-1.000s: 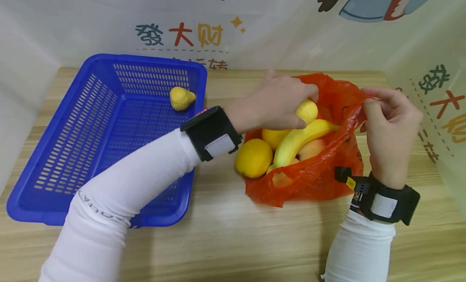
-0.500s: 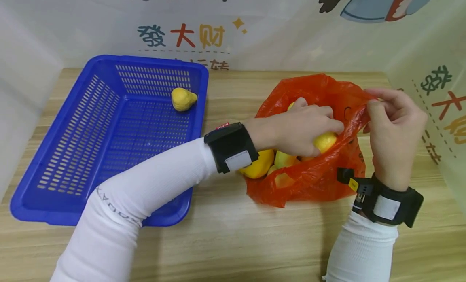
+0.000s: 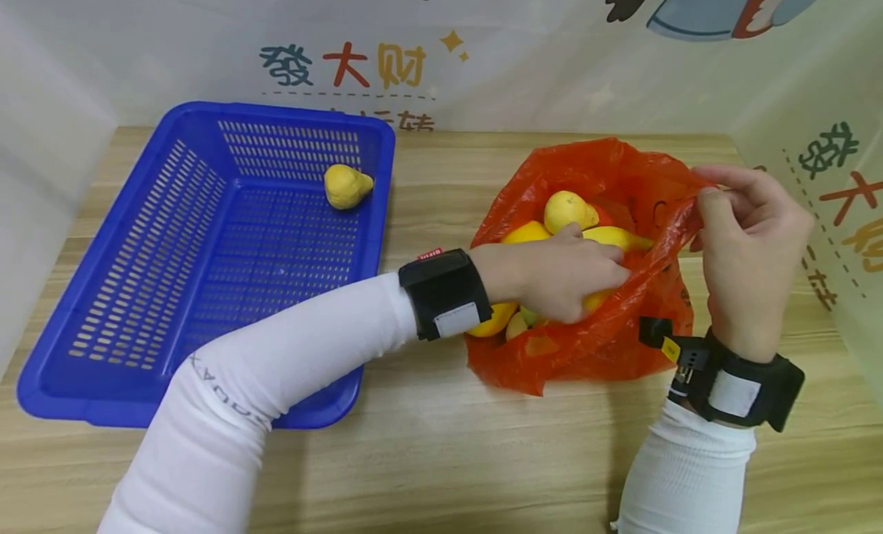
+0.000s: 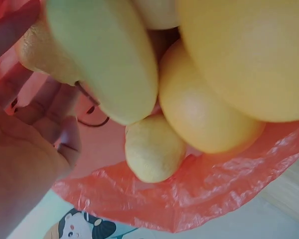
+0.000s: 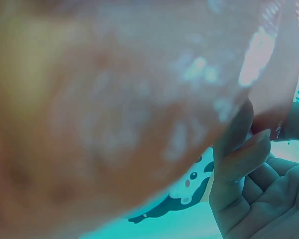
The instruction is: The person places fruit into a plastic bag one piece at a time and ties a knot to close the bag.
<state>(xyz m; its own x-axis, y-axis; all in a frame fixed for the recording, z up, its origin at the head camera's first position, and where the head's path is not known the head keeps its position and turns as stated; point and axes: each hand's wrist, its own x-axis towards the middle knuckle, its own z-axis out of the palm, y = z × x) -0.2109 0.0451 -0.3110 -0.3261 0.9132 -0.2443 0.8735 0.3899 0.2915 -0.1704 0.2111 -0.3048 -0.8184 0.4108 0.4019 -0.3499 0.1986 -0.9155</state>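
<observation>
Step in hand, as judged: handling fruit inside red bag (image 3: 600,358), 3 o'clock in head view. L hand (image 3: 572,277) in bag, fingers half-bent beside knobbly fruit (image 4: 45,55); can't tell if gripped. R hand (image 3: 755,235) pinches bag's rim, 2 o'clock. Next move prob. needs mouth held wide. Blue basket (image 3: 37,381), 9 o'clock, w/ pear-shaped fruit (image 3: 343,187). Backdrop (image 3: 517,90), approx. 11 o'clock: "So Lucky" (top-cropped), "發大财"; L sleeve (image 3: 228,388) lettering unclear.

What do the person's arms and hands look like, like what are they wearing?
The left hand and right hand are bare. The left sleeve and right sleeve are white, the left with dark lettering. The left wristband and right wristband are black with pale patches; the left has a small red tag, the right a small black block marked yellow.
</observation>
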